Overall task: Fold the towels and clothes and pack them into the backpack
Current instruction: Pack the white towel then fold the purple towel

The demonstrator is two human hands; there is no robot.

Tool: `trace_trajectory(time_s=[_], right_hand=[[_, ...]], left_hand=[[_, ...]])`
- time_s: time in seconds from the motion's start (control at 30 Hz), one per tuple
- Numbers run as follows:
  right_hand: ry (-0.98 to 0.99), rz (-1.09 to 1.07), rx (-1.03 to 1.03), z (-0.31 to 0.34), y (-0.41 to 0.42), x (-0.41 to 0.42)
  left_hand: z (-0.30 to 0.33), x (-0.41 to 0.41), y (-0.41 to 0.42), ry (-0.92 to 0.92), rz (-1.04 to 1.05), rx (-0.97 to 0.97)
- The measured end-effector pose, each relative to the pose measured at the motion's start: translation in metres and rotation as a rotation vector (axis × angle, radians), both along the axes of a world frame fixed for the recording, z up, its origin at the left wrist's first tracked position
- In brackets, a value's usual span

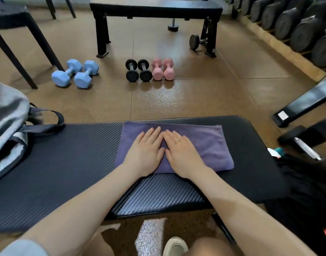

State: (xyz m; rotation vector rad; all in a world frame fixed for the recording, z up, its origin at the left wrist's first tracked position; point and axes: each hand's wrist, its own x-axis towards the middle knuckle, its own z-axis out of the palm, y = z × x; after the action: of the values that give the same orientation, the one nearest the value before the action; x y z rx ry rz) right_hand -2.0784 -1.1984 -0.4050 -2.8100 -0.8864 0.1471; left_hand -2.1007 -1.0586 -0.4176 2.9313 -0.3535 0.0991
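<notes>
I see a purple towel (195,143) lying flat on the dark, ribbed surface (75,154), a little right of the frame's centre. It looks folded into a neat rectangle, soft and matte, with its far edge at the far rim of the surface. Its long axis runs left to right across the frame, the short ends pointing to the left and right edges; the right end sits slightly lower in the picture, so the whole thing is a touch skewed.

My left hand (145,152) and my right hand (180,152) both lie palm down on the towel's left half, fingers straight and close together, pressing the cloth flat. The two hands are side by side, the index fingers nearly touching near the tips. A ring shows on the right hand.

At the left edge of the frame a grey backpack (7,130) with dark straps rests on the same surface, well apart from the towel. A heap of black cloth (306,182) lies at the right edge. On the floor beyond, in the upper middle, stand blue dumbbells (75,73), black dumbbells (138,70) and pink dumbbells (163,69).
</notes>
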Motion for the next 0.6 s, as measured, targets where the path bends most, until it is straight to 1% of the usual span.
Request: trace_trajectory(time_s=[0.07, 0.27, 0.37, 0.43, 0.5, 0.53, 0.6], right_hand=[[0.014, -0.061, -0.091, -0.006, -0.01, 0.007], [0.045, -0.372, -0.207, -0.005, -0.089, 0.023], [0.091, -0.487, -0.172, -0.005, -0.107, 0.021], [0.016, -0.604, -0.082, -0.004, -0.103, 0.014], [-0.097, -0.746, -0.077, 0.002, -0.094, 0.004], [-0.114, -0.798, -0.105, 0.005, -0.09, -0.001], [-0.083, -0.838, -0.134, 0.009, -0.084, -0.007]], left_hand=[[-0.004, -0.002, 0.004, 0.106, 0.04, 0.019], [-0.004, -0.003, 0.003, 0.164, 0.054, 0.033], [-0.004, -0.002, 0.004, 0.162, 0.046, 0.028], [-0.004, -0.001, 0.003, 0.147, 0.047, 0.027], [-0.004, -0.002, 0.002, 0.135, 0.049, 0.029], [-0.004, -0.002, 0.001, 0.128, 0.053, 0.032], [-0.004, -0.002, 0.0, 0.133, 0.077, 0.03]])
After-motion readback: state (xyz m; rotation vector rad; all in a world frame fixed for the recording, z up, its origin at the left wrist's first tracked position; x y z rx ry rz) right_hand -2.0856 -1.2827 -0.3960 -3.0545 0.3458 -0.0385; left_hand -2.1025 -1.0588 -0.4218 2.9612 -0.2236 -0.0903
